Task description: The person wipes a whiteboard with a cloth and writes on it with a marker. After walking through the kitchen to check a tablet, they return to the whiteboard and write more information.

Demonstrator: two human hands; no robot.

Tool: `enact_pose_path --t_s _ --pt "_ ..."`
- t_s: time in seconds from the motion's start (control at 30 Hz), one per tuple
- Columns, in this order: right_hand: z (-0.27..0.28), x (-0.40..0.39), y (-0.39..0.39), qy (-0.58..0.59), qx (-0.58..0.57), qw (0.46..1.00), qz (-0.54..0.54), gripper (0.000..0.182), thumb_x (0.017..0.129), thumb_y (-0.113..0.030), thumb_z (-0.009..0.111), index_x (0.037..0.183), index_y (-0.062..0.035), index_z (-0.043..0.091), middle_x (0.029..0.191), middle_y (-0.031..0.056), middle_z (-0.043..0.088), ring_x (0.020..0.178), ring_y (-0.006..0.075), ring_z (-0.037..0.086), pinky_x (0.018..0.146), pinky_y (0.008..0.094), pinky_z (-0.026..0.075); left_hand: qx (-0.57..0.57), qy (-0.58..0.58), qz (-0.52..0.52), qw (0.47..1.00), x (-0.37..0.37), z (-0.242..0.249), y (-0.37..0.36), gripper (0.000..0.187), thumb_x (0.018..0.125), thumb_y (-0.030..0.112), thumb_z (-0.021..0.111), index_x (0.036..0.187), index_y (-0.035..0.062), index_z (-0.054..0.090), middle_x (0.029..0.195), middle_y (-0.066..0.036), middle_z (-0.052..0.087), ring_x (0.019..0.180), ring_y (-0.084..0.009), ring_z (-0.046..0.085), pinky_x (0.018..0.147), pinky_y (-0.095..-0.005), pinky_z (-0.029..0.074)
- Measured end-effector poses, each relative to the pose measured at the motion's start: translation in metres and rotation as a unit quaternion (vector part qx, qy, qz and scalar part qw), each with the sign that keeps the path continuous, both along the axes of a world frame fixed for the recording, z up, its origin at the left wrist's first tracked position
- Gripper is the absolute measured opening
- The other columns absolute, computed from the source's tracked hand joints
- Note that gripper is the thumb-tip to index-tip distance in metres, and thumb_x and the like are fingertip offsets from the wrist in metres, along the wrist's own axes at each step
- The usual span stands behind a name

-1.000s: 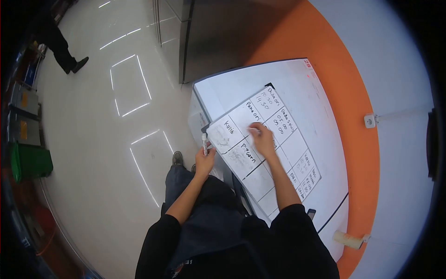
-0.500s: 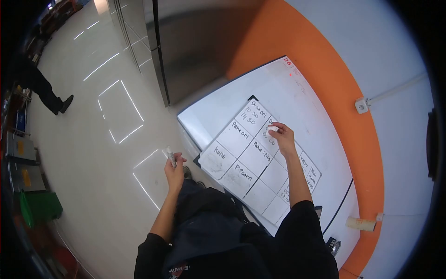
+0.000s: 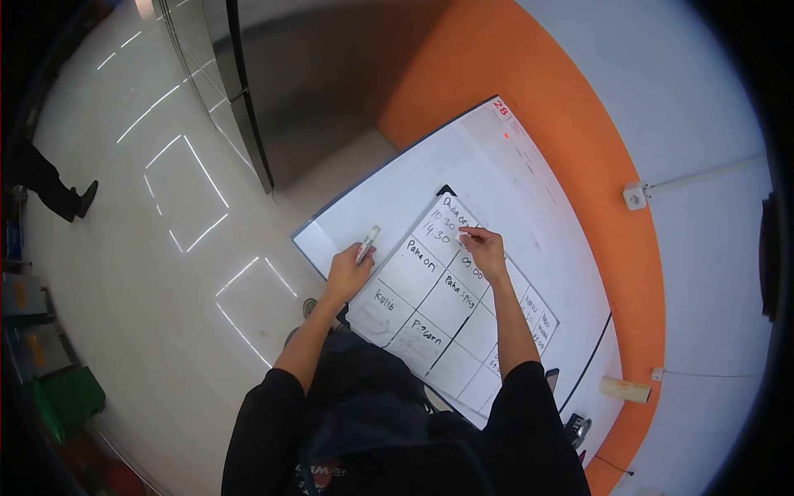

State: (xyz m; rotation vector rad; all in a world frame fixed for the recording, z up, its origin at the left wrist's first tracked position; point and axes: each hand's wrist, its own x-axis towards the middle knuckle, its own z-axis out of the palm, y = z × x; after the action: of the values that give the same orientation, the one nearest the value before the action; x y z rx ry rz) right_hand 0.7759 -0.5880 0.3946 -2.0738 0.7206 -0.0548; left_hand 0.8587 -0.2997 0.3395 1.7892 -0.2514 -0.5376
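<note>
A whiteboard (image 3: pixel 423 273) with a hand-drawn grid and black handwriting lies tilted on the white tabletop (image 3: pixel 347 211). My left hand (image 3: pixel 351 271) is closed around a white marker (image 3: pixel 369 245), which points up past the board's left edge. Over the top row of the grid, my right hand (image 3: pixel 486 252) pinches a small white wad (image 3: pixel 462 236) right at the writing beside "14:30". Its fingers cover part of the second top cell, where "09:00" shows below them. Grey smudges mark the "Kulit" and "P.corn" cells.
A tall steel cabinet (image 3: pixel 306 83) stands beyond the table, by an orange wall band (image 3: pixel 438 74). At right are a wall socket (image 3: pixel 634 196) and a pale roll (image 3: pixel 624 389). A person's leg (image 3: pixel 54 186) and a green bin (image 3: pixel 70 403) are at left.
My left hand has risen with the marker, from over the floor to the board's left edge. My right hand has shifted left with the white wad, toward the first top cell.
</note>
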Motion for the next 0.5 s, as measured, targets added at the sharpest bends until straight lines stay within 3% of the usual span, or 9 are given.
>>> enact_pose_path --t_s 0.03,0.1,0.2,0.33,0.4,0.5 --pt "-0.003 0.001 -0.004 0.004 0.0 1.0 -0.001 0.022 0.082 -0.004 0.058 0.102 -0.0011 0.067 0.097 0.0118 0.066 0.085 0.0176 0.06 0.078 0.0286 0.047 0.033 0.01 -0.022 0.999 0.001 0.001 0.003 0.02 0.085 0.017 0.057 0.092 0.0001 0.065 0.075 -0.017 0.064 0.066 -0.0272 0.063 0.063 -0.0344 0.047" --pt "-0.009 0.009 -0.014 -0.021 -0.139 0.984 0.107 0.019 0.079 -0.005 0.061 0.096 -0.0014 0.068 0.092 0.0155 0.064 0.084 0.024 0.062 0.077 0.0319 0.048 0.037 -0.02 -0.028 0.999 -0.002 -0.006 0.003 0.02 0.085 0.019 0.058 0.089 0.002 0.067 0.076 -0.016 0.063 0.067 -0.0292 0.062 0.063 -0.0366 0.047" --pt "-0.006 0.023 -0.012 -0.06 -0.218 0.969 0.1 0.018 0.077 -0.007 0.063 0.093 -0.0002 0.067 0.088 0.0179 0.062 0.083 0.0295 0.061 0.076 0.0356 0.048 0.077 -0.1 -0.06 0.99 -0.002 -0.008 0.0 0.019 0.084 0.024 0.061 0.087 0.0064 0.069 0.078 -0.013 0.061 0.071 -0.0323 0.061 0.064 -0.0403 0.047" --pt "-0.014 0.03 -0.013 -0.02 -0.229 0.965 0.123 0.017 0.079 -0.005 0.06 0.095 0.0015 0.065 0.094 0.0195 0.061 0.089 0.0321 0.058 0.081 0.0387 0.046 0.137 -0.158 -0.097 0.973 -0.008 -0.011 -0.003 0.015 0.081 0.025 0.062 0.086 0.0129 0.07 0.084 -0.01 0.059 0.076 -0.032 0.06 0.065 -0.0434 0.047" --pt "-0.037 0.029 -0.006 0.041 -0.393 0.89 0.228 0.019 0.08 0.0 0.055 0.097 0.0036 0.063 0.098 0.0198 0.06 0.093 0.0332 0.055 0.087 0.0391 0.044 0.14 -0.162 -0.094 0.972 -0.009 -0.008 -0.003 0.014 0.081 0.024 0.062 0.086 0.0133 0.07 0.084 -0.01 0.058 0.076 -0.0317 0.06 0.065 -0.0432 0.047" --pt "-0.051 0.004 0.02 -0.043 -0.365 0.908 0.199 0.017 0.08 0.002 0.054 0.094 0.003 0.064 0.1 0.0181 0.06 0.095 0.0327 0.056 0.083 0.0382 0.046 0.15 -0.167 -0.095 0.97 -0.009 -0.006 -0.004 0.013 0.08 0.023 0.062 0.086 0.0141 0.07 0.082 -0.01 0.058 0.074 -0.0316 0.06 0.064 -0.0431 0.047"
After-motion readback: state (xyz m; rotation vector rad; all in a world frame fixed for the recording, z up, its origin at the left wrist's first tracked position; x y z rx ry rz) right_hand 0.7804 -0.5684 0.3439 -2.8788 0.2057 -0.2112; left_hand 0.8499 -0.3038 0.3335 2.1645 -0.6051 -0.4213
